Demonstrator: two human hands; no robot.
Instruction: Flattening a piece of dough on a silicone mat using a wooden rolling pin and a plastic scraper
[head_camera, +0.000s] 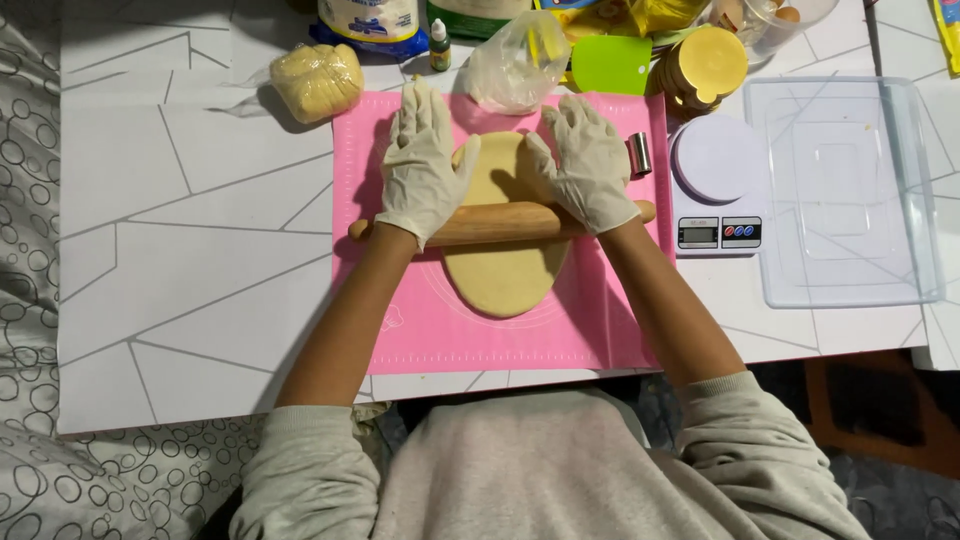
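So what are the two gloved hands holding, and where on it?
Nothing is gripped. Both open palms press on the wooden rolling pin: the left hand near its left end, the right hand near its right end, over the dough.

Wrapped yellow dough lump (317, 80) is sitting on the white line-patterned table (190, 250), just off the pink silicone mat's (600, 330) top-left corner. Small green-capped dropper bottle (440, 46) is standing at the mat's top edge, a crumpled clear plastic bag (515, 62) lying just beside it. Lime-green scraper (611, 64) is lying behind the bag. Stack of yellow round lids (700, 68) is leaning near the white digital kitchen scale (716, 185). Small metal ring cutter (639, 153) is standing on the mat's right edge. Clear plastic tray (848, 190) is resting right of the scale.
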